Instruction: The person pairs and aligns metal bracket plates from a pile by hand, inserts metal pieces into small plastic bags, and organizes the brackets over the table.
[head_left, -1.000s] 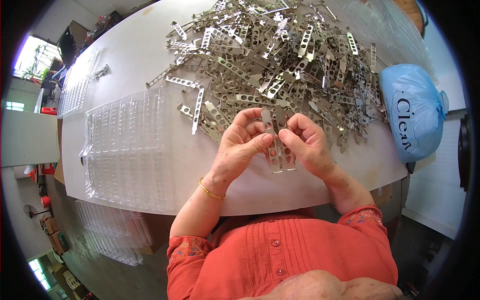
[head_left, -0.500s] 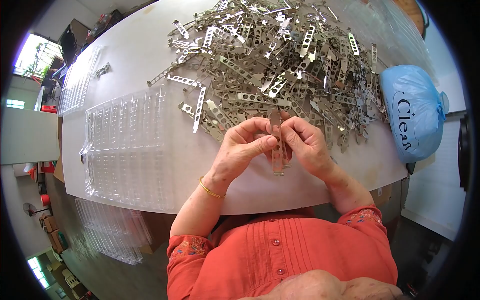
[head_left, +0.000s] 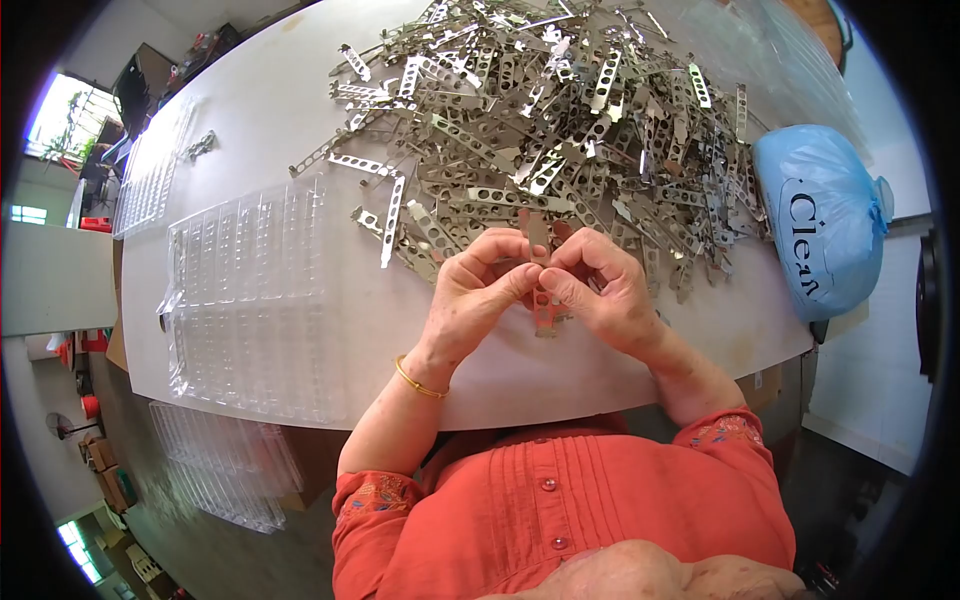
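My left hand (head_left: 480,290) pinches a perforated metal slot bracket (head_left: 544,325) between thumb and fingers. My right hand (head_left: 606,290) grips the same bracket from the other side, its thumb tip meeting the left thumb across the middle. The bracket points lengthwise toward my body, its lower end showing a reddish reflection and its middle covered by the thumbs. Just beyond my fingers lies a large heap of similar metal brackets (head_left: 490,195), tangled at many angles on the pale table (head_left: 400,350).
A clear plastic compartment tray (head_left: 245,300) lies left on the table, with another tray (head_left: 152,180) behind it. A small group of brackets (head_left: 200,146) sits near that one. On the right rests a blue tied bag (head_left: 830,240) marked "Clean". More clear trays (head_left: 225,460) are below the table edge.
Both thumbs have moved together over the middle of the bracket, covering more of it. The right thumb now lies across it, and the view has shifted slightly.
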